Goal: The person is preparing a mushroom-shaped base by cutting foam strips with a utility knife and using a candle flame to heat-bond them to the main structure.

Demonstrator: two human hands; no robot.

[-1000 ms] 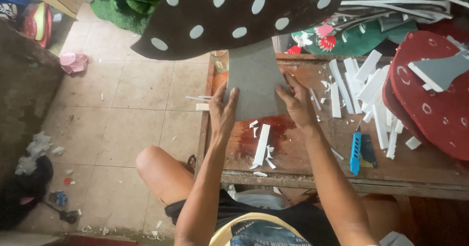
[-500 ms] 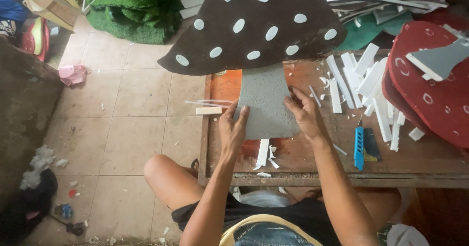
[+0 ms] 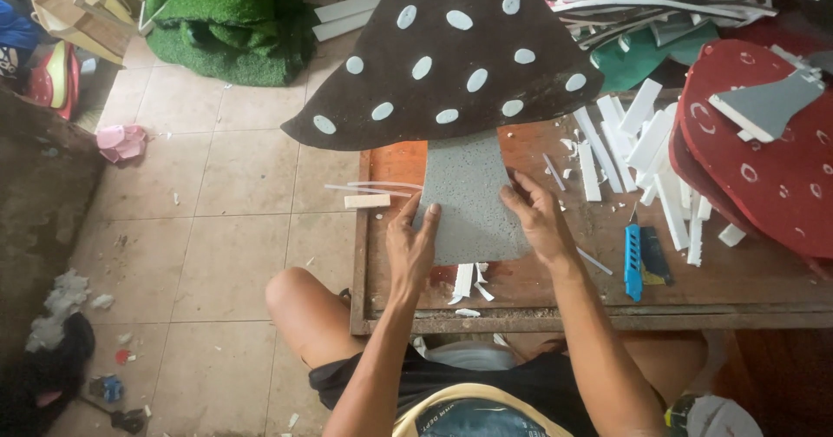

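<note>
One grey foam mushroom stem (image 3: 468,203), now nearer; left hand (image 3: 412,246) and right hand (image 3: 538,220) press flat, fingers wide

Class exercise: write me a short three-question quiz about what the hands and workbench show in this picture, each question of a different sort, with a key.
1. True or false: both hands rest on the grey stem.
2. Which colour is the mushroom cap joined to that stem? A dark brown, B yellow, C blue.
3. What tool lies on the table beside the right hand?

Key: 1 true, the left hand too. 2 A. 3 a blue utility knife.
</note>
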